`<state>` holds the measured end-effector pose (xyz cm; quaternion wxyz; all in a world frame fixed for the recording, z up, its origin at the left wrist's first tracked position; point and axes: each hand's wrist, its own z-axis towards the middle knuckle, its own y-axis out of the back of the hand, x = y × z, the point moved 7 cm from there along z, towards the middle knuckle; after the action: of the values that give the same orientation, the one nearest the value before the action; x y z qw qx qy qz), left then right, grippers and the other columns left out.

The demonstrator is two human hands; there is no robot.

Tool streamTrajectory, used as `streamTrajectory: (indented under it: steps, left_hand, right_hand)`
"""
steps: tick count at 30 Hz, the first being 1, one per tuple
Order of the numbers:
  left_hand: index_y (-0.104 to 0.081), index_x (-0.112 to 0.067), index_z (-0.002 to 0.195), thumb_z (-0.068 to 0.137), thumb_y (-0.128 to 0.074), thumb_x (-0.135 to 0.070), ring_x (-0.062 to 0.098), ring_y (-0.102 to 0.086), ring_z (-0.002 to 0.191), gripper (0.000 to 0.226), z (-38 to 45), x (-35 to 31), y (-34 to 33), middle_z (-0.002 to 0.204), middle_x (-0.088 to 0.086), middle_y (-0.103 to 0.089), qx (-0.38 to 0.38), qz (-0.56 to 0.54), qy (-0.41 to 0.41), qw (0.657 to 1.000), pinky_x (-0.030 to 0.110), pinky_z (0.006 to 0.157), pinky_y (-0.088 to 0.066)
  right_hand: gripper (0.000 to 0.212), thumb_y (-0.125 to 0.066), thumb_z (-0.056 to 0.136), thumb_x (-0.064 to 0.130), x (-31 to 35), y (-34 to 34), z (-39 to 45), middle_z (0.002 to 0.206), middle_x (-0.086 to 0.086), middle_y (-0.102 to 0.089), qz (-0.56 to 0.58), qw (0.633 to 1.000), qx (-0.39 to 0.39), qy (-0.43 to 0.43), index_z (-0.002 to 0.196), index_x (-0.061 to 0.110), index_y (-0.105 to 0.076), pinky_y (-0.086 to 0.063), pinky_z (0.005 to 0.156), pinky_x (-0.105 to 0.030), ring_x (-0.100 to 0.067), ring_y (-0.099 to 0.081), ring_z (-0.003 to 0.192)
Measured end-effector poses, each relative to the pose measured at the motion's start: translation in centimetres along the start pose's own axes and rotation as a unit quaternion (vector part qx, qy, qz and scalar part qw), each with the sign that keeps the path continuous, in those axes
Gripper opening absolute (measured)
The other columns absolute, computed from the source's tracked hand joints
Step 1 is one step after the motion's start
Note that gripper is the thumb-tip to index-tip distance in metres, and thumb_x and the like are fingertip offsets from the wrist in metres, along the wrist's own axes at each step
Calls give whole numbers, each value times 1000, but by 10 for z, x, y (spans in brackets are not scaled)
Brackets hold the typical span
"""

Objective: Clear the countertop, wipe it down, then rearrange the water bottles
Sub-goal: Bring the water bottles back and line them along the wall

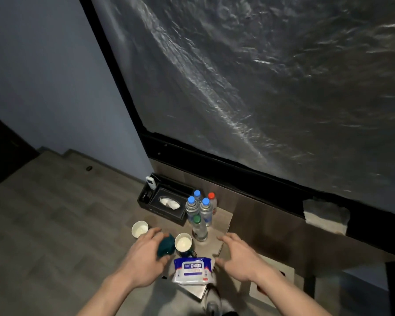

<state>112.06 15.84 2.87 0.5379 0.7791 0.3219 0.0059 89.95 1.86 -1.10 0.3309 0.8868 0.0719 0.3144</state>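
Here the left hand [144,258] is curling its grip around a dark teal cup [165,246] at the desk's [214,231] near left edge, while the right hand [240,258] is hovering released, fingers spread, touching nothing. A wipes pack [193,270] is lying between them. Five water bottles [200,210] are standing clustered behind, beside a black tissue box [169,202]. Two white-lined cups [183,244] are sitting nearby.

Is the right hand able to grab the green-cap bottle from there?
Probably yes. The right hand is open beside the green-cap bottle, and nothing stands between them; the other bottles are behind it.
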Motion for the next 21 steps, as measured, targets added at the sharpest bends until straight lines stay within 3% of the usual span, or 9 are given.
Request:
streamTrajectory:
  steps: [11,15,18,21]
  left_hand:
    - [-44,-28,149,89,-62,-35,17,-44,138,63,134,-6,5,154,-8,-34,99,18,-42,994,30,118,-34]
    - [-41,-29,149,84,-60,-32,19,-48,135,68,186,-8,-2,153,-9,-32,138,22,-53,989,36,116,-38]
    - [-31,-32,155,84,-59,-31,24,-48,137,76,219,-5,-13,159,-8,-21,164,51,-70,983,39,116,-39]
    - [-32,-35,153,83,-62,-35,31,-54,128,77,242,-5,-26,160,-2,-23,184,56,-111,975,42,108,-45]
  right_hand:
    - [77,-69,93,40,10,-6,81,161,1,-36,28,997,-15,-64,159,33,-31,-32,123,-39,-23,-37,148]
    - [73,-74,89,39,25,-13,103,143,9,-47,73,993,-41,-85,153,37,-37,-44,111,-36,-17,-51,130]
    - [59,-64,95,36,36,-19,123,145,2,-48,68,992,-50,-96,149,35,-40,-46,110,-41,-23,-53,131]
    - [53,-56,96,28,41,-25,143,148,2,-46,64,990,-58,-110,147,35,-45,-46,109,-40,-28,-52,130]
